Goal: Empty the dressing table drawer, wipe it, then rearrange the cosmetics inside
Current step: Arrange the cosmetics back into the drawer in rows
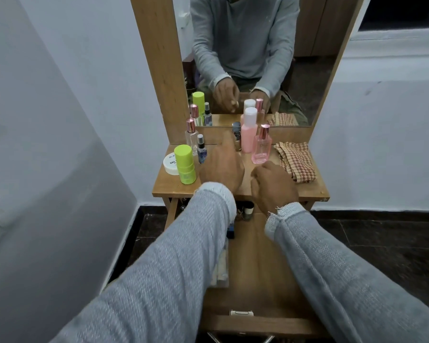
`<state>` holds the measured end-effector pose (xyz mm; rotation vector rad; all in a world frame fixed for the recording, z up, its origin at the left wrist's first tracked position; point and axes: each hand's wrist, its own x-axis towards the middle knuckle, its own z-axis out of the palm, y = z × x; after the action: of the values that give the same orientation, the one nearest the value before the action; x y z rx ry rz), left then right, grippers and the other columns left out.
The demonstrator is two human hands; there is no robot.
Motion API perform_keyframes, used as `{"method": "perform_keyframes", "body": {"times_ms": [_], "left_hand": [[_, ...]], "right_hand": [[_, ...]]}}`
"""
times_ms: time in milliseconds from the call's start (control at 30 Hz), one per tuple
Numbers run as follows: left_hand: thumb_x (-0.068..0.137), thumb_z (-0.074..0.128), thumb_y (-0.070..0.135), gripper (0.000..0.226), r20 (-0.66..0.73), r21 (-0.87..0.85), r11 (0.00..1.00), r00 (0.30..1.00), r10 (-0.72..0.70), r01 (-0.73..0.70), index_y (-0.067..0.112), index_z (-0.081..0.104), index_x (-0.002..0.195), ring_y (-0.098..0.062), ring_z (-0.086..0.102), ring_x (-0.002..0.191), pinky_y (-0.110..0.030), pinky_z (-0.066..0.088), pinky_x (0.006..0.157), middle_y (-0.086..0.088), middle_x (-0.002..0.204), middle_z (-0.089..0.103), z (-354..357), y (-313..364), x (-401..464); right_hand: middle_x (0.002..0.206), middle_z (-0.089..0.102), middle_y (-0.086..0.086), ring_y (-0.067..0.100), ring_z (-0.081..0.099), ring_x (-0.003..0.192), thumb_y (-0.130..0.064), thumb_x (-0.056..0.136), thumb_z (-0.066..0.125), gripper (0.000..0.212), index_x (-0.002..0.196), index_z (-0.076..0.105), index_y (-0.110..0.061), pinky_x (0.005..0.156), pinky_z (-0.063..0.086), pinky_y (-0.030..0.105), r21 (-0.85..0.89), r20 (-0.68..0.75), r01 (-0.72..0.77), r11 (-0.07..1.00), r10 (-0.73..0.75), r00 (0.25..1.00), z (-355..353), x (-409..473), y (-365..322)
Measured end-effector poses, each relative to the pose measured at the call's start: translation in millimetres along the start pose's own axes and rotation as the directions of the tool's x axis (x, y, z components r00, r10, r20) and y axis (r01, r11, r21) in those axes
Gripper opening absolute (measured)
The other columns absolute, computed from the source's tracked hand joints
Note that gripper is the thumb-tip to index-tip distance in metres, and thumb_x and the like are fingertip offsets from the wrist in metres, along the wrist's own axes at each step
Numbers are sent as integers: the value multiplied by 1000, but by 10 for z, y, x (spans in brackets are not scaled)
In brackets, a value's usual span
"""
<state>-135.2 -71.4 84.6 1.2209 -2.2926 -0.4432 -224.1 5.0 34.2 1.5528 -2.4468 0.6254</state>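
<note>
Fingers of left hand (221, 169) loosely curled, right hand (274, 186) fisted, both empty; emptying open wooden drawer (260, 258) continues—reach inside next.

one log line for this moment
phase: emptying | left hand: over tabletop | right hand: curled, empty | wooden drawer: open | checked cloth: unused
</note>
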Motion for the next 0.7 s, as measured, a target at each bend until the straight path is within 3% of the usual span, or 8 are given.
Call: {"method": "perform_keyframes", "body": {"times_ms": [100,267,400,500,700], "left_hand": [[93,49,9,38,41,22,1000,999,8,-9,23,38,127,-34,63,90,-44,50,70,-10,99,64,64,13,240],[95,41,3,45,97,134,988,994,60,-73,22,41,136,-38,63,96,-43,46,69,-16,105,65,146,-20,504],[96,49,17,27,62,146,985,995,78,-87,19,50,123,-38,63,96,-43,48,71,-16,106,65,183,-31,596],[92,60,26,30,23,123,990,997,68,-71,15,51,118,-36,62,98,-45,52,78,-13,115,58,197,-52,598],[90,64,17,18,-52,36,997,996,66,-65,11,54,103,-34,62,93,-46,52,78,-13,107,63,201,-57,603]], "right_hand": [[91,61,8,25,55,77,-13,86,56,13,91,67,-8,62,45,31,-44,-26,10,999,-11,1000,32,-35,-13],[87,58,5,24,54,73,-15,87,53,14,86,65,-10,56,47,33,-44,-36,18,999,-20,999,41,-24,14],[85,57,4,23,52,72,-17,88,52,14,85,64,-11,52,41,30,-63,-57,27,998,-30,998,65,-22,33],[87,58,4,22,53,73,-18,88,53,12,87,64,-12,52,37,28,-78,-64,25,997,-30,998,67,-30,20],[86,58,4,22,52,72,-16,88,55,9,87,63,-11,52,34,27,-91,-79,20,996,-28,997,67,-43,3]]}}
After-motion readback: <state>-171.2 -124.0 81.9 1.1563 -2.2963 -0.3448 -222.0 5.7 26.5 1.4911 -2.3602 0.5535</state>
